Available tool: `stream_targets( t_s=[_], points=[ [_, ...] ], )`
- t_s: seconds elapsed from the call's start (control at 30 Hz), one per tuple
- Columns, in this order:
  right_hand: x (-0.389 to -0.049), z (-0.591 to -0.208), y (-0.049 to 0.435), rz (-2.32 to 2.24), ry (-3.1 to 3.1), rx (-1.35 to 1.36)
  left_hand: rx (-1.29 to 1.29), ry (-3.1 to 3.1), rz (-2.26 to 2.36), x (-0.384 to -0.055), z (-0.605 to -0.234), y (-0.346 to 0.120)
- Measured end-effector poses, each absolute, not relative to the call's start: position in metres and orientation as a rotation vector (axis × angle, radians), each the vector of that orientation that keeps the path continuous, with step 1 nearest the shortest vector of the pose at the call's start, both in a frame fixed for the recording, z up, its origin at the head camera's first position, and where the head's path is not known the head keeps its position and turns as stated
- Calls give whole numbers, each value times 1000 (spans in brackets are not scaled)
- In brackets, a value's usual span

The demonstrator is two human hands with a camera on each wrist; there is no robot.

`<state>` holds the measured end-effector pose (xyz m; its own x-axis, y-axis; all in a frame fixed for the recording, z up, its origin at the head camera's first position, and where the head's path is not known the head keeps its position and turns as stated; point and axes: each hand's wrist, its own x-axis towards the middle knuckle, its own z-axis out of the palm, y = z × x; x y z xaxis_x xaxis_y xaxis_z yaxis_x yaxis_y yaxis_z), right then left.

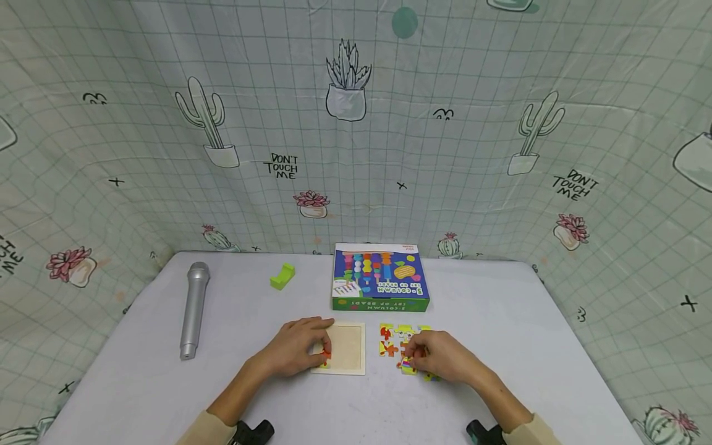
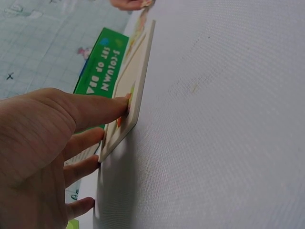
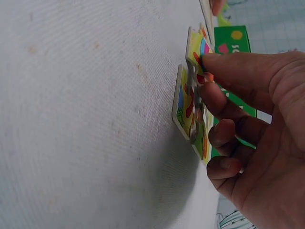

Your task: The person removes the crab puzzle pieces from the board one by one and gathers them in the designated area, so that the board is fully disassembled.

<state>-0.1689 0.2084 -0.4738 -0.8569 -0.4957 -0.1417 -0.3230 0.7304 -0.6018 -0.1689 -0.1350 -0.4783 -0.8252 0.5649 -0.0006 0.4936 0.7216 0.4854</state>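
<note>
My left hand (image 1: 297,347) is at the left side of a shallow wooden puzzle tray (image 1: 350,352). Its thumb presses on an orange and yellow jigsaw piece (image 1: 326,360) in the tray's lower left corner, while the other fingers spread along the tray's edge in the left wrist view. Right of the tray lies a group of colourful jigsaw pieces (image 1: 387,349), partly hidden by my right hand (image 1: 442,355). That hand pinches a yellow jigsaw piece (image 3: 194,46) at its edge with thumb and forefinger; the remaining fingers are curled over the neighbouring pieces.
Behind the tray lies a blue and green bead-set box (image 1: 381,278). A bright green curved block (image 1: 282,276) sits to its left, and a grey microphone (image 1: 194,309) lies near the left side of the white table (image 1: 356,408). A cactus-print cloth (image 1: 356,154) hangs behind.
</note>
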Motion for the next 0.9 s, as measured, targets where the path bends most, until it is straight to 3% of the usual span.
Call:
stream_targets(
  t_s=[0.9],
  points=[
    [-166, -475, 205, -752, 2683, -645, 861, 2775, 706, -168, -478, -135]
  ],
)
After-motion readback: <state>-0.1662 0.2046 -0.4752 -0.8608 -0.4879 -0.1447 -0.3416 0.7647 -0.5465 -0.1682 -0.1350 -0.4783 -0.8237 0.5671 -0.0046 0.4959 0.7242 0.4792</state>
